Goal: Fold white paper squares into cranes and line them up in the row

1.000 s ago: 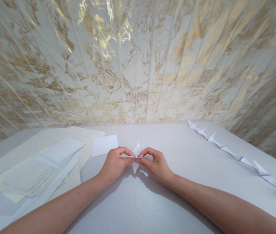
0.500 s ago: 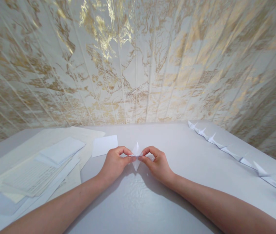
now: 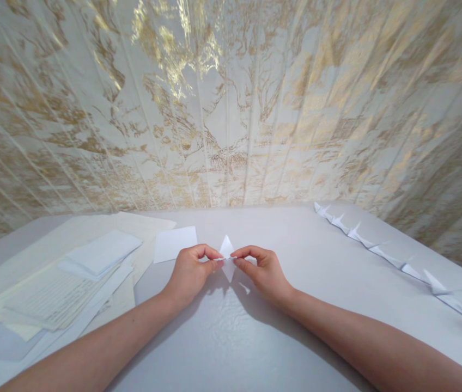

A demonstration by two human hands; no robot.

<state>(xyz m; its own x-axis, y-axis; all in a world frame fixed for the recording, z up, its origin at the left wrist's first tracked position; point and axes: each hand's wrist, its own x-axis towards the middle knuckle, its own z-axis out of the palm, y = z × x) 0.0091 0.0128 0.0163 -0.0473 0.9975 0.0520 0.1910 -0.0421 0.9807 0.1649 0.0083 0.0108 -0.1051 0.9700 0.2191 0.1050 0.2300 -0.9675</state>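
A small white origami crane (image 3: 226, 247) is held between both hands, just above the middle of the table. One pointed flap rises away from me and another points down toward me. My left hand (image 3: 192, 269) pinches its left tip between thumb and forefinger. On the opposite side, the thumb and forefinger of my right hand (image 3: 264, 271) pinch the right tip. Part of the folded paper is hidden by the fingertips. Past my left hand lies a blank white paper piece (image 3: 176, 244).
Overlapping paper sheets (image 3: 55, 299), some printed, cover the left of the white table (image 3: 231, 348), topped by a stack of white paper (image 3: 104, 251). Several folded paper cranes (image 3: 435, 283) line the right edge. A gold-patterned curtain (image 3: 231, 109) hangs behind the table.
The paper crane has tilted slightly between my fingers; its far point has shifted left and its near point right. Both hands keep their pinch in almost the same place.
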